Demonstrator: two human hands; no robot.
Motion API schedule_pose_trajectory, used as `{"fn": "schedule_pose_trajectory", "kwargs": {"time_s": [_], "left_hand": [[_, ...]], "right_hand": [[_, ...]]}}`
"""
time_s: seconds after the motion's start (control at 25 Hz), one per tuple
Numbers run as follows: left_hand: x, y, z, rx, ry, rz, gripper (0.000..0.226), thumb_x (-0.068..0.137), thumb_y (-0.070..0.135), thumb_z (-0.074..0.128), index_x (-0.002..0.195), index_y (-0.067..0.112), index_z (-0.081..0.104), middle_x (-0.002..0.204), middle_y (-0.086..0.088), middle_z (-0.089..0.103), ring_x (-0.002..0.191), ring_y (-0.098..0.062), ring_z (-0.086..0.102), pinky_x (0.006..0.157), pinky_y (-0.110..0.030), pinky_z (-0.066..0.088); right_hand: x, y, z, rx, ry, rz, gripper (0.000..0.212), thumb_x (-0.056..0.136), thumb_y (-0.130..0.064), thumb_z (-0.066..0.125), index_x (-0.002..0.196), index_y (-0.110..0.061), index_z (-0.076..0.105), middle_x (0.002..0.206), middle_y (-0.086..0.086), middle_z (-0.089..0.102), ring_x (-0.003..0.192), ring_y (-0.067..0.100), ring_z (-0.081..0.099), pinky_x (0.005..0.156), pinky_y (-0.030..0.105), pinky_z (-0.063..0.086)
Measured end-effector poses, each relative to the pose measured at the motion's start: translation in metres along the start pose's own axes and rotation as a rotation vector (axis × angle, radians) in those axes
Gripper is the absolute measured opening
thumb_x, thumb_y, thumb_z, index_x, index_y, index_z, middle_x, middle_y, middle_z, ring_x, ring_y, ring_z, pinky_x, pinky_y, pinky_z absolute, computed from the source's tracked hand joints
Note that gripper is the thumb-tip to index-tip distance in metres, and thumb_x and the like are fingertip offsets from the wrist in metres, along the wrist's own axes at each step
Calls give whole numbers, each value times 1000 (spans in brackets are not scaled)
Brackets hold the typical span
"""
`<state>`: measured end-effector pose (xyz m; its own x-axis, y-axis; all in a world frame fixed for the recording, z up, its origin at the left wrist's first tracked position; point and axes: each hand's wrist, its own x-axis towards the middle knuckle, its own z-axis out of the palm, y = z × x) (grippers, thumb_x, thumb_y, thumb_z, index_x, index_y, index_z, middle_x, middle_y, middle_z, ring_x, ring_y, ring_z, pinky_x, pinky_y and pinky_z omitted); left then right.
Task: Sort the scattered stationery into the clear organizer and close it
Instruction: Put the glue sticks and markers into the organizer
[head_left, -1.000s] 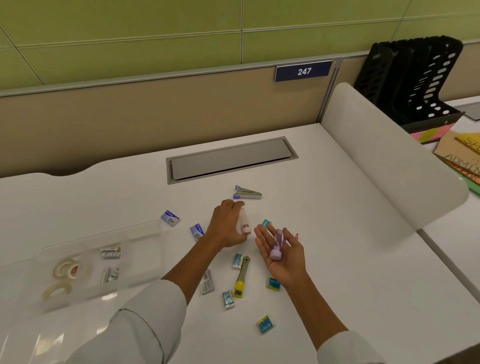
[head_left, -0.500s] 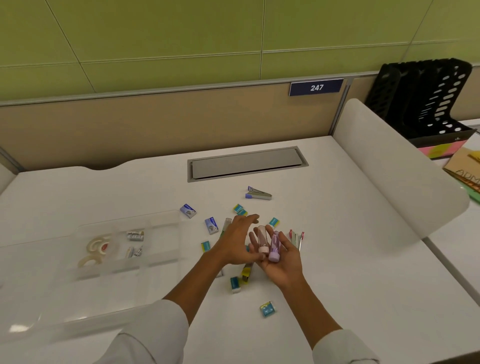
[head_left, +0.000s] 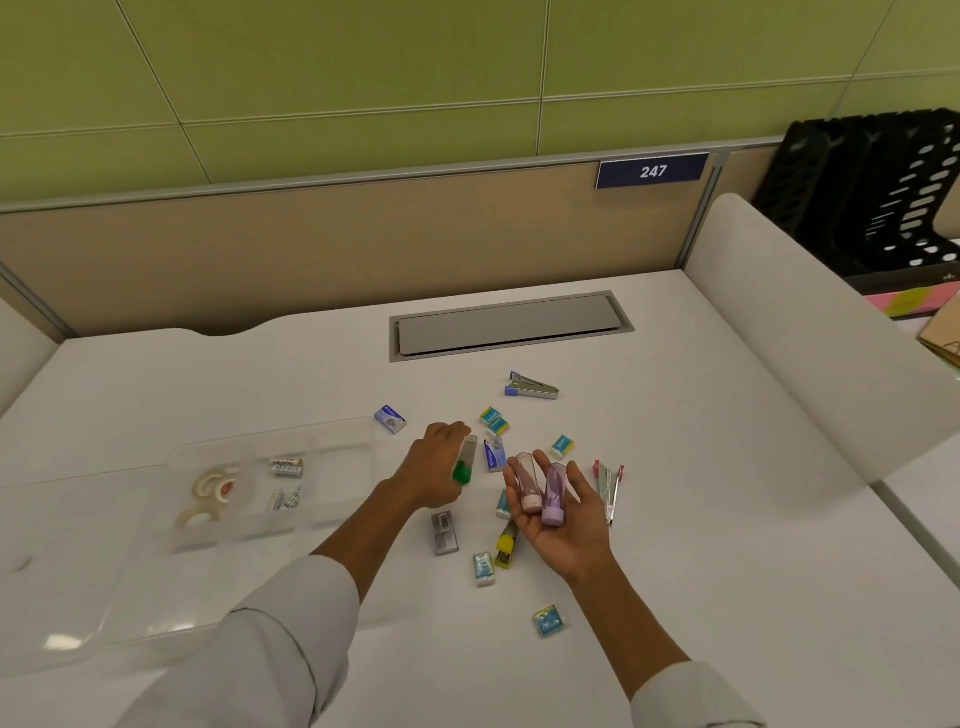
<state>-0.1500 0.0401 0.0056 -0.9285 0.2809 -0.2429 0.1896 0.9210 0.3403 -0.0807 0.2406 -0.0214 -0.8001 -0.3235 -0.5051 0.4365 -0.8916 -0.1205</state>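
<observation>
The clear organizer (head_left: 343, 441) lies open at the left of the white desk, with tape rolls (head_left: 210, 491) and small boxes in its compartments; its lid (head_left: 62, 597) is spread toward me. My left hand (head_left: 434, 467) grips a clear tube with a green cap (head_left: 464, 461) just above the desk. My right hand (head_left: 563, 512) is palm up, cradling a pink-capped tube (head_left: 529, 486) and a purple-capped tube (head_left: 553, 493). Scattered around lie several small staple boxes (head_left: 483, 569), a yellow stapler (head_left: 506, 543), a grey-purple stapler (head_left: 532, 387) and a red-tipped staple remover (head_left: 609, 480).
A grey cable hatch (head_left: 509, 325) sits in the desk's far middle. A white curved divider (head_left: 810, 332) bounds the right side, with black file racks (head_left: 883, 197) and papers beyond. A beige partition runs along the back.
My left hand left the pink-capped tube in my right palm, moved left and closed on the green-capped tube. My right hand now holds two tubes. The view shifted up and left.
</observation>
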Motion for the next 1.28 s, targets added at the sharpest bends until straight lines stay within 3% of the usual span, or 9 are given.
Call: {"fn": "schedule_pose_trajectory", "kwargs": {"time_s": [0.16, 0.36, 0.6, 0.72, 0.8, 0.84, 0.96, 1.12, 1.28], "left_hand": [[21, 4, -1, 96, -82, 40, 93, 76, 12, 76, 148, 16, 17, 150, -11, 29, 135, -29, 33, 108, -38, 36], [40, -1, 2, 200, -139, 82, 93, 77, 21, 76, 148, 18, 17, 148, -9, 34, 132, -26, 37, 107, -37, 37], [31, 5, -12, -28, 67, 135, 92, 70, 32, 80, 144, 21, 26, 141, -5, 40, 124, -21, 43, 101, -36, 44], [10, 12, -10, -222, 124, 191, 96, 65, 44, 80, 143, 27, 27, 138, -1, 42, 123, -19, 44, 102, -37, 45], [-6, 18, -7, -291, 138, 220, 101, 64, 46, 82, 145, 28, 26, 138, 2, 41, 124, -14, 41, 101, -28, 40], [-13, 21, -5, -303, 146, 224, 102, 64, 45, 83, 145, 28, 25, 138, 3, 42, 124, -12, 41, 98, -24, 38], [-33, 24, -1, -332, 159, 215, 105, 61, 47, 84, 145, 30, 24, 138, 5, 42, 124, -12, 43, 98, -24, 40], [-61, 1, -5, -329, 242, 201, 111, 57, 64, 80, 146, 27, 25, 148, 5, 35, 134, -13, 35, 109, -37, 37], [-100, -59, -11, -225, 404, 85, 113, 58, 76, 71, 146, 21, 27, 151, 3, 32, 139, -14, 27, 113, -42, 32]], "right_hand": [[14, -7, 2, -1, -52, -20, 99, 52, -25, 97, 141, -14, 53, 141, 24, 55, 126, 42, 58, 93, 51, 56], [28, -11, -1, 30, -67, -28, 100, 52, -28, 97, 141, -15, 54, 144, 22, 54, 126, 42, 57, 93, 52, 56], [26, -1, -2, 59, -47, -49, 103, 49, -27, 98, 141, -14, 52, 138, 23, 59, 122, 41, 61, 95, 53, 54], [18, 6, 11, 38, -22, -61, 87, 61, -31, 90, 139, -13, 54, 134, 20, 62, 108, 37, 69, 90, 53, 57], [14, 12, 18, -13, 18, -63, 67, 79, -36, 73, 139, -12, 53, 133, 16, 62, 90, 33, 74, 73, 47, 63], [12, 15, 21, -55, 28, -61, 62, 84, -36, 68, 138, -11, 53, 133, 17, 61, 91, 33, 72, 66, 44, 62], [11, 29, 31, -212, 17, -71, 51, 86, -23, 69, 134, -9, 57, 129, 18, 63, 107, 32, 65, 76, 42, 63], [13, 53, 47, -456, 24, -91, 60, 76, -16, 77, 134, -16, 59, 108, 9, 73, 93, 21, 70, 75, 32, 61], [28, 85, 65, -678, -18, -75, 44, 88, -13, 71, 129, -20, 60, 114, 9, 72, 97, 24, 70, 75, 34, 60]]}}
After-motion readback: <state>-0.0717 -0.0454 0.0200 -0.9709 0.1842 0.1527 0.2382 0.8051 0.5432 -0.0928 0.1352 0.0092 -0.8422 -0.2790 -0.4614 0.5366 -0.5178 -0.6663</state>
